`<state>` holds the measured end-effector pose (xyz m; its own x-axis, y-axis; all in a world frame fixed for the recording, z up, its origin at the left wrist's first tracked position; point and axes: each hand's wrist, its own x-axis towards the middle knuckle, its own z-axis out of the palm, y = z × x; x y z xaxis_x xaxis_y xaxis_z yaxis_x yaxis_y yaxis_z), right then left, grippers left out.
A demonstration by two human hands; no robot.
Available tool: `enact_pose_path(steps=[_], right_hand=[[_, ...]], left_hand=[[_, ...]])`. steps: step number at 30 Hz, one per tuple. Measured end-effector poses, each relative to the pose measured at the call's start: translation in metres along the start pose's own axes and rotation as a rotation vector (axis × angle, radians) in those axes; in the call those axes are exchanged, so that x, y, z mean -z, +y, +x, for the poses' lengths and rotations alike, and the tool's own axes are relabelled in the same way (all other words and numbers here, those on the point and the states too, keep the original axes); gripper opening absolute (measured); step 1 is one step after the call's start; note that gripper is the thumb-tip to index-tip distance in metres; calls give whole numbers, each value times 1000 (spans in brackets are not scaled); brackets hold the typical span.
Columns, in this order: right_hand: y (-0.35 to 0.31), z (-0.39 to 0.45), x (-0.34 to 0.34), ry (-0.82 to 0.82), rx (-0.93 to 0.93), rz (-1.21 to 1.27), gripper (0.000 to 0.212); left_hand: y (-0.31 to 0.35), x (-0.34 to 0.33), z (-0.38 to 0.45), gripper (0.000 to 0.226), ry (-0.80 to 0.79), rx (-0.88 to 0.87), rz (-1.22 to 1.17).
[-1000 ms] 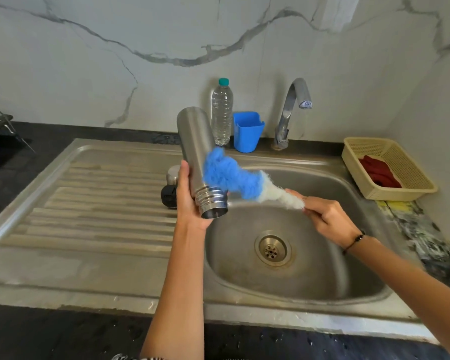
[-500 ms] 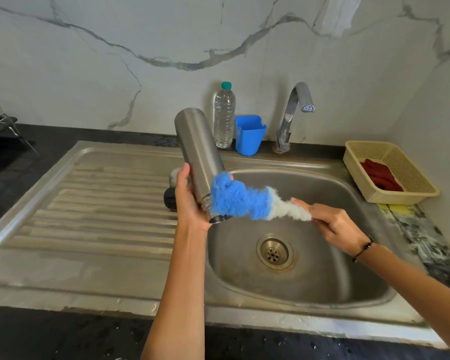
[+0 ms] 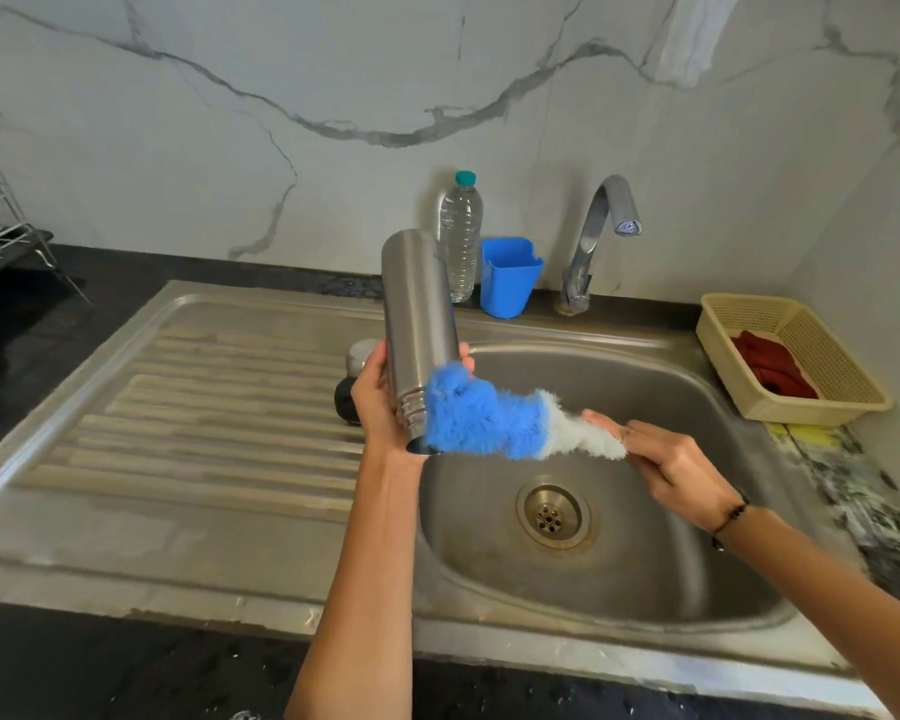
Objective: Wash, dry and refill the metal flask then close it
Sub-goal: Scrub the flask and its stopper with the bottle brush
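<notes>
Flask (image 3: 419, 324) | left hand (image 3: 380, 402) grips | brush (image 3: 484, 418), right-hand (image 3: 681, 465) pinched, now lower at threads

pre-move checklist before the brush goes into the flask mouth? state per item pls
1. Left hand grips the flask near its threaded neck: ok.
2. Flask mouth turned down over the sink basin: ok.
3. Right hand pinches the white end of the brush: ok.
4. Blue bristles lined up with the mouth: not ok, they lie against the outside of the neck.
5. Tap running: not ok, no water shows.
6. Flask cap out of the way on the drainboard: ok.
</notes>
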<state>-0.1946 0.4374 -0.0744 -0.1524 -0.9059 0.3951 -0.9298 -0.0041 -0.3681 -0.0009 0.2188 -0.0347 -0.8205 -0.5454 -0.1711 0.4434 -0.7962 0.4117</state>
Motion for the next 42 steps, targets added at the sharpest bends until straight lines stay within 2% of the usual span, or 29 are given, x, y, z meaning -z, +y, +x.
enact_pose_path(steps=[3, 5, 10, 14, 17, 19, 21, 23, 27, 30, 35, 42], right_hand=[[-7, 14, -8, -21, 38, 40, 46], [-1, 6, -7, -28, 16, 43, 48], [6, -5, -9, 20, -55, 76, 53], [-5, 12, -18, 115, -13, 137, 43], [-5, 10, -21, 152, -57, 112, 41], [-9, 10, -26, 171, -91, 105, 43], [-16, 15, -34, 182, -108, 110, 45], [-25, 23, -44, 205, -114, 101, 39], [-55, 45, -63, 240, -108, 126, 40], [-74, 54, -74, 236, -114, 112, 43], [-96, 60, -84, 186, -149, 48, 44], [-113, 63, -86, 165, -327, 48, 48]], left_hand=[[-1, 0, -1, 72, -60, 59, 84], [2, 7, 2, 78, -93, 22, 73], [12, 7, -1, 65, -178, -94, -56], [20, 7, -10, 59, 54, -202, -22], [40, 17, -22, 67, 253, -312, 148], [56, 30, -30, 67, 364, -454, 300], [70, 38, -42, 65, 441, -599, 504], [79, 37, -58, 70, 505, -662, 682], [86, 38, -84, 79, 665, -676, 1038], [82, 43, -98, 80, 744, -655, 1181], [72, 54, -113, 78, 848, -607, 1223], [67, 62, -119, 77, 888, -608, 1185]])
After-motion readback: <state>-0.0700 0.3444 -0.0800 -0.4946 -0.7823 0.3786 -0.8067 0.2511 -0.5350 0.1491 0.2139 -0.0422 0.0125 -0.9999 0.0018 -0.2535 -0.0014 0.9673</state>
